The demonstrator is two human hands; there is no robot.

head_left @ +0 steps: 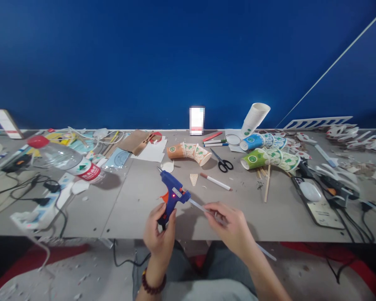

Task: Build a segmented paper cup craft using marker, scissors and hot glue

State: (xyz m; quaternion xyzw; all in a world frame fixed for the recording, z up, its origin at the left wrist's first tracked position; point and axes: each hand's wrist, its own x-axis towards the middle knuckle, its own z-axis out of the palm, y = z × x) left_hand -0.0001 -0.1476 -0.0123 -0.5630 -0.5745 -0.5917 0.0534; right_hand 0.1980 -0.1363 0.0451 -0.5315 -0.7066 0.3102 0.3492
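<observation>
My left hand (pixel 161 228) is closed round the handle of a blue glue gun (pixel 172 186), whose small red light is lit and whose nozzle points up and left. A translucent glue stick (pixel 196 204) runs from the back of the gun. My right hand (pixel 227 221) pinches that stick, and its far end shows beyond the wrist. Past the gun lie a small patterned paper piece (pixel 193 179), a white marker (pixel 216 182) and black-handled scissors (pixel 223 163). Further back rests a bent tube of joined orange paper cups (pixel 188 152).
A plastic bottle (pixel 69 161) lies on a power strip (pixel 47 205) at left. To the right are green joined cups (pixel 269 159), blue joined cups (pixel 263 141), a leaning cup stack (pixel 255 119) and a phone (pixel 324 211) with a white mouse-shaped object on it. Another phone (pixel 196 120) stands against the wall.
</observation>
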